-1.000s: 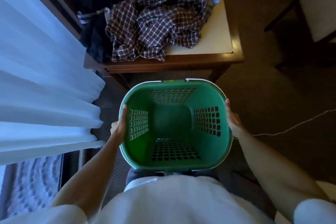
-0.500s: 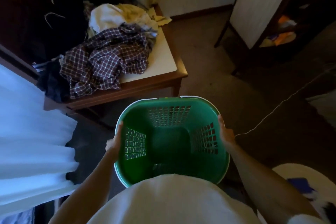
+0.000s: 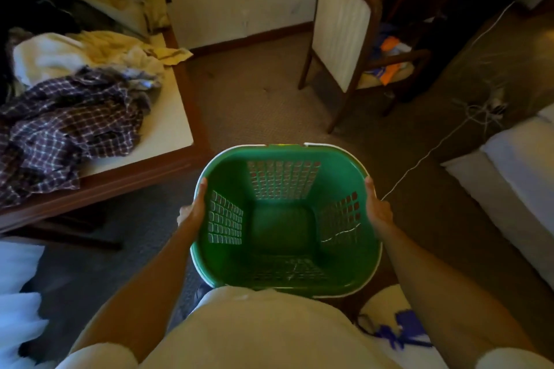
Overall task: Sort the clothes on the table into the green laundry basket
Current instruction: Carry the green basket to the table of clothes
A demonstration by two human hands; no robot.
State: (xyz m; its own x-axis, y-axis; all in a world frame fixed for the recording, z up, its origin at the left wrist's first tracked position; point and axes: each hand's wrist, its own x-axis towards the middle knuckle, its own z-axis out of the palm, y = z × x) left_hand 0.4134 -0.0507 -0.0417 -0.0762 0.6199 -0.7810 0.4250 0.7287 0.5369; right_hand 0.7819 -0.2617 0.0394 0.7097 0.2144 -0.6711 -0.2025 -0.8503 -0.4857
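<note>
I hold an empty green laundry basket [image 3: 283, 156] in front of my body, over the carpet. My left hand [image 3: 193, 209] grips its left rim and my right hand [image 3: 377, 207] grips its right rim. The table [image 3: 168, 129] stands at the left, apart from the basket. On it lies a crumpled dark plaid shirt [image 3: 69, 126]. Behind the shirt is a heap of white and pale yellow clothes [image 3: 87, 52]. Darker garments lie at the far left, hard to make out.
A wooden chair [image 3: 344, 27] with a pale padded back stands ahead on the right, with orange and blue items on its seat. A thin white cord [image 3: 425, 156] runs across the carpet. A white bed edge [image 3: 515, 177] is at the right, a white curtain at the lower left.
The view has swung right and away from the table; the basket, held in both hands, now sits right of the table over open carpet. The chair and bed came into view.
</note>
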